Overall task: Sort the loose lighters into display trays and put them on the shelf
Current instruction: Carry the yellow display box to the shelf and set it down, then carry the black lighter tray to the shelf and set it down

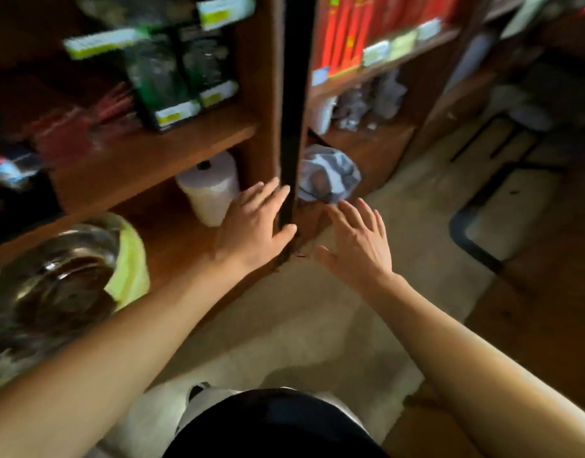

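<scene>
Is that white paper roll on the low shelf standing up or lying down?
Standing upright: the white roll shows its dark core hole on top.

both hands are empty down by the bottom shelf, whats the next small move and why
Probably look around for the lighters first. The left hand and right hand are both open and hold nothing, spread near the dark upright post between the shelf units, close to a crumpled grey bag. No lighter or display tray is recognisable in this blurred view, so there is nothing to grasp yet.
</scene>
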The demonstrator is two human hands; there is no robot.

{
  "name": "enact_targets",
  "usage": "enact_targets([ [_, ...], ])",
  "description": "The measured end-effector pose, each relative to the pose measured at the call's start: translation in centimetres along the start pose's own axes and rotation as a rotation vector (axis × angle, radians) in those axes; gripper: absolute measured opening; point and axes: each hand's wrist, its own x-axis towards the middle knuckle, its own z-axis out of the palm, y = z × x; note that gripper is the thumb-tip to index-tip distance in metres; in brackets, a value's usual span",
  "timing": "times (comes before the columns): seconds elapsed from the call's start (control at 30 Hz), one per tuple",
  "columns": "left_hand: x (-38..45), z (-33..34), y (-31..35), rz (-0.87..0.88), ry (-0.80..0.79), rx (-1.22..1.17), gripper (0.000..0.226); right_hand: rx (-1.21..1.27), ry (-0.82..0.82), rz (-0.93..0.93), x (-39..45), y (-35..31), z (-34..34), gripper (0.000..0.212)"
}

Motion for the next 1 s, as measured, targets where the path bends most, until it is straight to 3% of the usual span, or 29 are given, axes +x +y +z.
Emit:
enact_targets([
  [0.4,18.3,11.6,18.9,0.479,-0.170,-0.088,0.072,-0.092,0.096,0.568,-0.6,21.0,-5.1,0.080],
  [0.73,38.0,18.4,27.6,0.778,-0.203,-0.150,0.068,-0.162,0.156,0.824,9.9,34.9,-8.7,0.081],
  [1.0,51.4,22.7,35.2,0.916,-0.230,-0.183,0.068,-0.178,0.186,0.945,17.1,45.9,-11.5,0.079],
])
